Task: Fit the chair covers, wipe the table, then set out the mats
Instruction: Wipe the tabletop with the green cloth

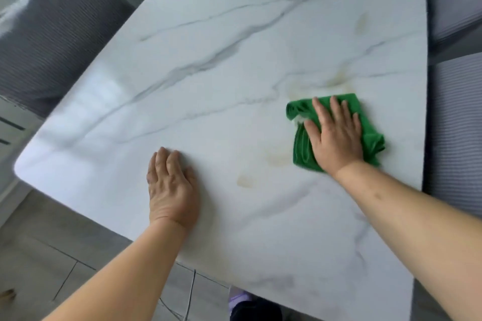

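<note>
Pressing flat on a folded green cloth [336,133], the right hand [335,135] lies palm down with its fingers spread and extended, not curled around the fabric but bearing on top of it; the cloth sits on the white marble-patterned table [208,47], toward the table's right edge, bunched in folds at its left and right sides; the left hand [170,187] rests open and flat on the bare tabletop, fingers together, holding nothing, nearer the table's front edge and well apart from the cloth; faint yellowish stains [246,180] mark the table surface between the two hands, and more discolouration shows just beyond the cloth; grey veins run diagonally across the tabletop; a chair in a grey ribbed cover [52,41] stands at the table's left side, its back close against the edge; another covered chair [456,125], striped grey, stands along the table's right side; both forearms are bare; a grey tiled floor [52,268] shows below the table's front-left rounded corner; no mats lie on the table.
</note>
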Available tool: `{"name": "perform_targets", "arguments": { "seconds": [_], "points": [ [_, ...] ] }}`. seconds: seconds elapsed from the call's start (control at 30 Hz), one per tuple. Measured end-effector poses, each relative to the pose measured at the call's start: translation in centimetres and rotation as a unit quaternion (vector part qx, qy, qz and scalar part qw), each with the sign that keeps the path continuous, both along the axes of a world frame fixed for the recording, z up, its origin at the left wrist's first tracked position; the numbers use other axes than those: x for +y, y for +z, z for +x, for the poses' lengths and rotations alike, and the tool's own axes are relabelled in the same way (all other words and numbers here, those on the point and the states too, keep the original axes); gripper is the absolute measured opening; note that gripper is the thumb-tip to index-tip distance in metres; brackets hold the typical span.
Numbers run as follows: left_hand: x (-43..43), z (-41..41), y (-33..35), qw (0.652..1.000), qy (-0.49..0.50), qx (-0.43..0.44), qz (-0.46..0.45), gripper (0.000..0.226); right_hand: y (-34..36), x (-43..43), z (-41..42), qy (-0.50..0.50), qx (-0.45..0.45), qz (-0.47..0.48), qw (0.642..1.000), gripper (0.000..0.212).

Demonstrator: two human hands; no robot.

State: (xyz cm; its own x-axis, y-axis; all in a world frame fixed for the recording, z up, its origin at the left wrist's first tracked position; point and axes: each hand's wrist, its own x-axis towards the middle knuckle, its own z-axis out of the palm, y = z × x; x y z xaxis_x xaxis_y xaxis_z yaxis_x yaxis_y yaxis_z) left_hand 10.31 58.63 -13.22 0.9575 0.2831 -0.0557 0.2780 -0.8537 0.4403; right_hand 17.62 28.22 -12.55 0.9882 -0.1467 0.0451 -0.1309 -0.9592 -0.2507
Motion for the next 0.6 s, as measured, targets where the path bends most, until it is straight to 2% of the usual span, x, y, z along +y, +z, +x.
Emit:
{"name": "perform_targets", "arguments": {
  "seconds": [0.07, 0.13, 0.27, 0.37, 0.43, 0.5, 0.6],
  "points": [
    [0.0, 0.1, -0.6, 1.0, 0.005, 0.005, 0.005, 0.048, -0.1, 2.8, 3.2, -0.018, 0.022, -0.011, 1.0, 0.059],
    [0.0, 0.1, -0.5, 1.0, -0.001, 0.004, 0.003, 0.048, -0.4, 7.0, 3.4, 0.039, 0.033, -0.026, 0.998, 0.056],
    [0.1, -0.1, -0.4, 1.0, 0.005, 0.015, 0.0, 0.047, 0.0, 12.3, -6.0, 0.24, 0.032, -0.026, 0.97, 0.06],
    [-0.1, 0.1, -0.1, 1.0, 0.002, 0.013, -0.009, 0.047, 0.5, 8.4, -10.2, 0.291, 0.047, -0.024, 0.955, 0.058],
    [-0.2, 0.2, -0.1, 1.0, -0.001, 0.015, -0.008, 0.047, 0.0, 4.4, -7.6, 0.233, 0.028, -0.058, 0.97, 0.058],
    [-0.2, 0.3, -0.1, 1.0, -0.003, 0.014, -0.005, 0.047, -0.3, 1.7, -2.3, 0.123, 0.024, -0.084, 0.988, 0.06],
    [-0.1, 0.3, -0.1, 1.0, 0.005, 0.011, 0.002, 0.046, 0.2, 1.2, 7.2, -0.017, 0.071, -0.046, 0.996, 0.062]
  ]
}}
